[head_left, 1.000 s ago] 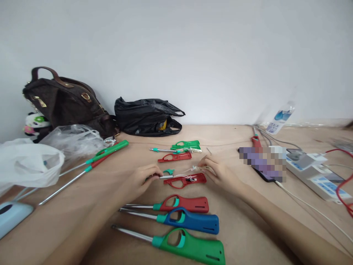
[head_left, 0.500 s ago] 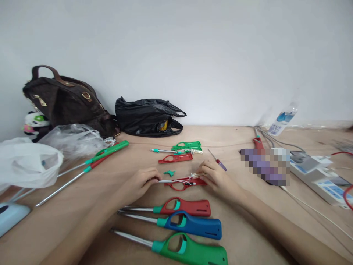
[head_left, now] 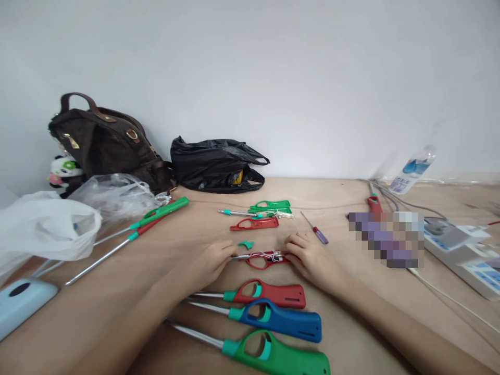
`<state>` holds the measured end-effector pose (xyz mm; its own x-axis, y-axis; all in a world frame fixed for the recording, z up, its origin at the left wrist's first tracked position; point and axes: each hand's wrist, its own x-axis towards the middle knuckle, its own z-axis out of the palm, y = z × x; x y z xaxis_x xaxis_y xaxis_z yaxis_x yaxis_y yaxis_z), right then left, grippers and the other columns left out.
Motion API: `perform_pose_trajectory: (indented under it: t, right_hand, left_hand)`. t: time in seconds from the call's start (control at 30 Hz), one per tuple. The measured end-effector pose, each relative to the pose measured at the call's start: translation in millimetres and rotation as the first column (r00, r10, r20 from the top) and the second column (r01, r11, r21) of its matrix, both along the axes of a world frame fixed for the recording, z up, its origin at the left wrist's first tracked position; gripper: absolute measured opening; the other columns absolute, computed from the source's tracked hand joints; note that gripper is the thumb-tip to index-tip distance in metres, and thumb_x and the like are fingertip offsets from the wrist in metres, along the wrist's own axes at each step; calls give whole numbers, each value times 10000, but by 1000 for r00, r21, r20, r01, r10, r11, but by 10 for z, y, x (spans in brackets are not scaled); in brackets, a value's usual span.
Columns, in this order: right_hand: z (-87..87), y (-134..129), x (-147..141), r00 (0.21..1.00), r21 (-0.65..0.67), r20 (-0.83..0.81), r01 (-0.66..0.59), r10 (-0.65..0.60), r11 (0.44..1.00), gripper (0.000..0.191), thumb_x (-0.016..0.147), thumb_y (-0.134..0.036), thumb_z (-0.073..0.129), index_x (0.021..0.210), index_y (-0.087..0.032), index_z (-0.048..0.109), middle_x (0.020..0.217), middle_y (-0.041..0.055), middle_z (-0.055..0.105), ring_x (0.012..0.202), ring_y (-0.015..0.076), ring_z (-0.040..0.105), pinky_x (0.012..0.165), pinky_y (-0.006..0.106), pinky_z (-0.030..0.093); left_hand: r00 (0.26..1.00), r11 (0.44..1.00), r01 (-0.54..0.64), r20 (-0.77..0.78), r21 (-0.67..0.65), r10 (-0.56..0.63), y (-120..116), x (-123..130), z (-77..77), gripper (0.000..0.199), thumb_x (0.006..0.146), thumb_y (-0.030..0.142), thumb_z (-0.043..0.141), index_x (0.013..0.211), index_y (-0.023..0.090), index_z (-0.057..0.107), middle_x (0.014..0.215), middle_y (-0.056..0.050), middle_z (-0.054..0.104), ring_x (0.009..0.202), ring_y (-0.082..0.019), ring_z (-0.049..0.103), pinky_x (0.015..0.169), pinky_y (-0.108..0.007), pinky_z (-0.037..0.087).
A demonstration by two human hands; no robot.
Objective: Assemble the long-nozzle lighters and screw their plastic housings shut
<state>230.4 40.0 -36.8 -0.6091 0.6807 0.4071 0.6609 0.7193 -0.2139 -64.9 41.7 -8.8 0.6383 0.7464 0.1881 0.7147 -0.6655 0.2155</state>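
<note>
An opened red lighter half [head_left: 258,264] lies on the table with white wires and small parts across it. My left hand [head_left: 219,259] is closed on the metal tube [head_left: 242,257] at its left end. At its right end my right hand [head_left: 307,255] is closed, thumb and fingers on the red handle. Just behind sits a loose teal trigger [head_left: 246,244]. Farther back are a red shell half [head_left: 255,224], a green shell half [head_left: 273,205] and a tube with wired parts [head_left: 242,213]. A purple screwdriver [head_left: 320,235] lies to the right.
Whole red [head_left: 279,292], blue [head_left: 291,323] and green [head_left: 297,359] lighters lie in front. At left are white plastic bags [head_left: 58,224], a brown backpack [head_left: 113,151] and more lighters. A black bag [head_left: 211,164] stands behind; a bottle [head_left: 412,172] and power strip [head_left: 464,260] are at right.
The view has shifted slightly, moving everything rightward in the picture. The clear part by my right fingers now lies lower, over the red half, and the fingers have moved off it onto the handle end.
</note>
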Motion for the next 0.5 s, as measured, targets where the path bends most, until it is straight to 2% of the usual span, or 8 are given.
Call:
perform_pose_trajectory:
  t: [0.2, 0.37, 0.5]
  right_hand:
    - [-42, 24, -56, 993, 103, 25, 116, -119, 988, 163, 903, -101, 502, 825, -177, 623, 895, 79, 619, 805, 223, 533, 729, 365, 464]
    - [-110, 146, -100, 988, 146, 2, 153, -155, 977, 164, 886, -85, 514, 901, -173, 651, 914, 91, 624, 847, 235, 544, 743, 369, 470]
    - [-156, 201, -112, 986, 140, -15, 166, -165, 976, 170, 886, -84, 508, 916, -168, 653, 921, 97, 620, 859, 238, 546, 738, 372, 485]
  left_hand:
    - [990, 996, -43, -132, 79, 53, 16, 105, -7, 236, 878, 77, 401, 855, 167, 618, 870, -56, 651, 791, -213, 626, 705, -310, 483]
    - [974, 982, -37, -213, 183, 76, 163, 197, 35, 208, 875, 63, 437, 827, 149, 620, 907, -83, 620, 847, -218, 610, 764, -321, 487]
    - [976, 980, -9, -210, 201, 52, 237, 255, 72, 138, 878, 100, 498, 881, 142, 629, 983, -104, 624, 921, -240, 609, 806, -345, 497]
